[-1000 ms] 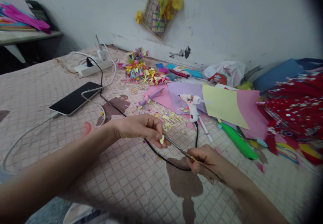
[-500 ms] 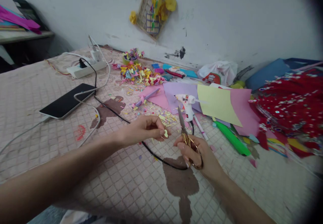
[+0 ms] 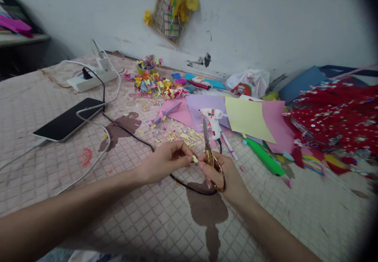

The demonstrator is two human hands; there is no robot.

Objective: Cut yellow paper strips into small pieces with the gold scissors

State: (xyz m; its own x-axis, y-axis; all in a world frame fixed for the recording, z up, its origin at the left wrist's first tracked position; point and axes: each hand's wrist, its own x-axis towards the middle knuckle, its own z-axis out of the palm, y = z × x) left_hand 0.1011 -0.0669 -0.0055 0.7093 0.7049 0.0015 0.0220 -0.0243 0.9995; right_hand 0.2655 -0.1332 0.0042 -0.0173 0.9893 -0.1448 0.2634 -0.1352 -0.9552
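Between the thumb and finger of my left hand (image 3: pixel 168 159) is a small pale yellow paper cutout (image 3: pixel 195 159). My right hand (image 3: pixel 226 175) is wrapped round the gold handles of a pair of scissors (image 3: pixel 209 152), whose blades point up and away from me. The fingertips of my right hand are close beside the cutout; I cannot tell whether they touch it. Just beyond the blades lies a white glue gun (image 3: pixel 215 123) on coloured paper. Yellow paper scraps (image 3: pixel 189 138) are scattered past my left hand.
A phone (image 3: pixel 69 118) and power strip (image 3: pixel 91 82) with cables stand left. A black cord (image 3: pixel 189 188) runs under my hands. Behind are a heap of paper cutouts (image 3: pixel 159 85) and yellow paper sheet (image 3: pixel 249 118); to the right, a green roll (image 3: pixel 264 156) and red sequinned fabric (image 3: pixel 339 120).
My right hand, with the scissors, has come nearer to my left hand, its fingertips now beside the cutout. The whole view has shifted slightly, with the scene sliding left.
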